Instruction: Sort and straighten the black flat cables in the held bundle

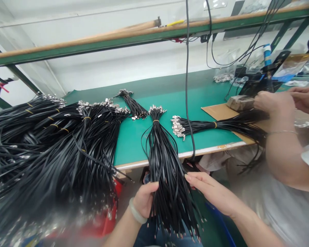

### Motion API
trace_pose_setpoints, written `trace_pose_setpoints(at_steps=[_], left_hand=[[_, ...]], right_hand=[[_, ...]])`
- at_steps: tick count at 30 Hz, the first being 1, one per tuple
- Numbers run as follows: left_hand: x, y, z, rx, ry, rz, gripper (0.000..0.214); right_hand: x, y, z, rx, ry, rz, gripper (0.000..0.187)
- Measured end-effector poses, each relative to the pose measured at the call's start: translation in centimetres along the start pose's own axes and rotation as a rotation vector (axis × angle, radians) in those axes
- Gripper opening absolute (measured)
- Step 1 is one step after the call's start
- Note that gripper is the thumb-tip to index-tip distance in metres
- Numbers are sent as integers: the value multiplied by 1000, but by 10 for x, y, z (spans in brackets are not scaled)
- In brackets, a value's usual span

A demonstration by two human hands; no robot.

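Note:
A bundle of flat black cables (162, 161), tied near its metal-tipped top with a yellow band, runs from the green bench top (170, 99) over the front edge toward me. My left hand (144, 199) is curled around the bundle's lower part from the left, a pale bracelet on its wrist. My right hand (211, 192) lies against the bundle's right side, fingers stretched out and touching the cables. The loose cable ends fan out below my hands.
A large heap of cable bundles (54, 147) covers the bench's left. A small bundle (134, 104) and a sideways bundle (208, 125) lie further back. A co-worker's hands (275, 101) work at the right over cardboard (218, 110). A black cord (187, 79) hangs down.

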State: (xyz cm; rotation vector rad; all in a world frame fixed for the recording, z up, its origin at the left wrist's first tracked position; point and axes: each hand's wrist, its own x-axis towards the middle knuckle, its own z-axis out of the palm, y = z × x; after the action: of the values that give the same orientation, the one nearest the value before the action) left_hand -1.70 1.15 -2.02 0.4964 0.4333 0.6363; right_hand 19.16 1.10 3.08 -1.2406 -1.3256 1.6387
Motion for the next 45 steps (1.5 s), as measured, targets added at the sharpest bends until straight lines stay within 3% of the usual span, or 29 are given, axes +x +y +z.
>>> trace_pose_setpoints(at_steps=[8,16,31,45], left_hand=[[-9,-6,11,-117,1,50,41],[-11,-3,20,-119,-34,6,49],[-9,-8,17,-165,-106,-12,54],[-11,-16,12,-159,-63,-15,49]], right_hand=[[-11,10,10,359,-129,115,28],[-14,15,16,542,-121,146,24],[-13,13,20,581,-93,127,21],[-13,14,23,603,-56,157,20]])
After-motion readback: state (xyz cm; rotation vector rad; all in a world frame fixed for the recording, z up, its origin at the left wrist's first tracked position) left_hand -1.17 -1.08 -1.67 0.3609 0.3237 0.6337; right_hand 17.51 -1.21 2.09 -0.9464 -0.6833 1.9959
